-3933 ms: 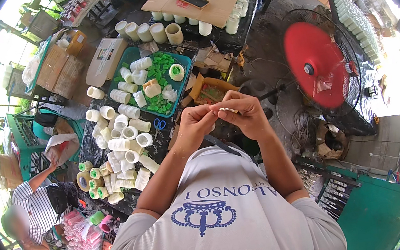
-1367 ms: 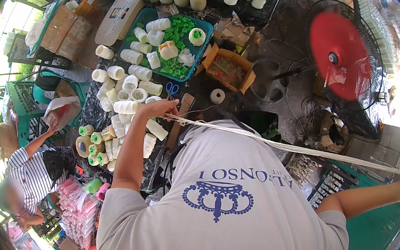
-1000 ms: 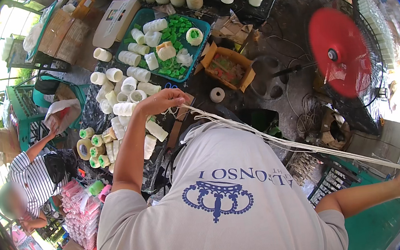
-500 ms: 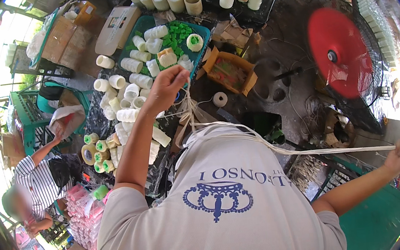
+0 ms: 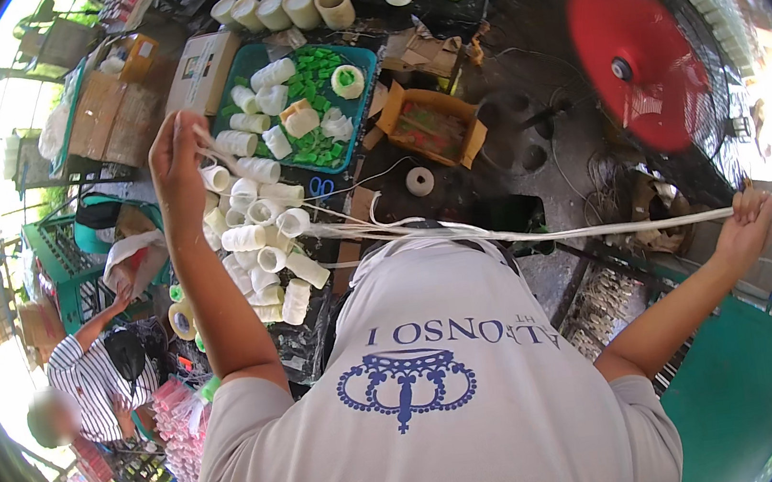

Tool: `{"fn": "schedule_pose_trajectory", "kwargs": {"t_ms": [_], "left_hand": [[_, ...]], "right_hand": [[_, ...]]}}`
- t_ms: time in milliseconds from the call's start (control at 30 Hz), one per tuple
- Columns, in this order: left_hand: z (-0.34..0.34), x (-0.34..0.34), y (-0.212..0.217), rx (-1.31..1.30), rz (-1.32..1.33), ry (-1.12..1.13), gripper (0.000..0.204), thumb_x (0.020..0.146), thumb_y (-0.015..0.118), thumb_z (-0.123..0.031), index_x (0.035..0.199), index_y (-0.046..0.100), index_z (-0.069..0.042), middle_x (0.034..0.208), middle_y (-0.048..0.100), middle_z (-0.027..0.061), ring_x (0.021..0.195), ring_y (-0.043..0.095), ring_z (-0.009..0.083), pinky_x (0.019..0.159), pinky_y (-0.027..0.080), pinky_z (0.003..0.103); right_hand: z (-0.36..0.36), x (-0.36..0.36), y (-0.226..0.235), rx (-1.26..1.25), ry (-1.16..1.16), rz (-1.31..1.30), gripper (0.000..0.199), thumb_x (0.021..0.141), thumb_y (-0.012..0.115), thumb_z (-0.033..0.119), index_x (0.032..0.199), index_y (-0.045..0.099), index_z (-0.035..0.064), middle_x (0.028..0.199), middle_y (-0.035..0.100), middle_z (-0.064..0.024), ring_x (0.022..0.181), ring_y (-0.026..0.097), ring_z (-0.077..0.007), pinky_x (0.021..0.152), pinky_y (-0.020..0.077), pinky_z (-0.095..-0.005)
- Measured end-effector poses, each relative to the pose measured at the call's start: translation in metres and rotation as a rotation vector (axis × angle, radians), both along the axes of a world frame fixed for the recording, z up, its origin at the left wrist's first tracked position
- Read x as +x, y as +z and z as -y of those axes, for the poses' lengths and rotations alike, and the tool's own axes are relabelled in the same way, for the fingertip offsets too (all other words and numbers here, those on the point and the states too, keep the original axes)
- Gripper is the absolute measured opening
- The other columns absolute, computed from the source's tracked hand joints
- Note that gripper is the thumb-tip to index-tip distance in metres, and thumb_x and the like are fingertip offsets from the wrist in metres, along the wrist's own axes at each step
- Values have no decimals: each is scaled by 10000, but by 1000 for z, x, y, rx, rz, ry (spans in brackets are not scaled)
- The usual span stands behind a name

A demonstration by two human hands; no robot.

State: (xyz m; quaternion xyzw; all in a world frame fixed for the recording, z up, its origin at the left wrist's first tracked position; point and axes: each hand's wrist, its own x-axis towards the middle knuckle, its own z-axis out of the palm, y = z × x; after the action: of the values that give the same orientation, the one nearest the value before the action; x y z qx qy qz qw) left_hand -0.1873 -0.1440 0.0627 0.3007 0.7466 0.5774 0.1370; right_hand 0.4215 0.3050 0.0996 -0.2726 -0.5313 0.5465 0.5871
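A bundle of white string [image 5: 597, 230] runs across in front of my waist, stretched straight toward the right. Its right end is in my right hand [image 5: 751, 213], fingers closed round it, out at arm's length. My left hand [image 5: 175, 156] is raised at the far left with its fingers closed on white strands that trail down from it. Between the hands, loose strands fan out at my waist beside the table edge. White cylinders [image 5: 262, 213], several of them hollow, lie heaped on the table just right of my left forearm.
A teal tray [image 5: 371, 62] holds green pieces and white cylinders. Blue-handled scissors [image 5: 321, 186] lie near it. On the right stand an open cardboard box [image 5: 477, 143], a white spool [image 5: 419, 180] and a red fan [image 5: 644, 65]. A person in a striped shirt [image 5: 99, 377] works at left.
My left hand has swung left and away from my waist, drawing strands with it. My right hand has risen slightly, still gripping the string, which is now straighter.
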Motion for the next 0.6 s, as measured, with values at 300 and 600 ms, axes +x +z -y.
{"fn": "schedule_pose_trajectory", "kwargs": {"t_ms": [300, 600], "left_hand": [[-12, 25, -43, -352, 17, -169, 356, 1121, 469, -336, 1020, 623, -31, 759, 581, -1, 706, 544, 89, 675, 453, 255], [-1, -21, -27, -119, -99, 123, 292, 1094, 545, -312, 927, 613, -82, 732, 420, -67, 650, 397, 44, 573, 337, 228]], "right_hand": [[8, -46, 40, 118, -83, -58, 417, 1122, 470, 301, 753, 436, 108, 678, 286, 40, 619, 258, -92, 609, 260, -289], [-5, -60, 16, -57, 24, -74, 298, 1117, 484, 271, 899, 519, 70, 679, 289, 37, 608, 258, -87, 584, 259, -284]]}}
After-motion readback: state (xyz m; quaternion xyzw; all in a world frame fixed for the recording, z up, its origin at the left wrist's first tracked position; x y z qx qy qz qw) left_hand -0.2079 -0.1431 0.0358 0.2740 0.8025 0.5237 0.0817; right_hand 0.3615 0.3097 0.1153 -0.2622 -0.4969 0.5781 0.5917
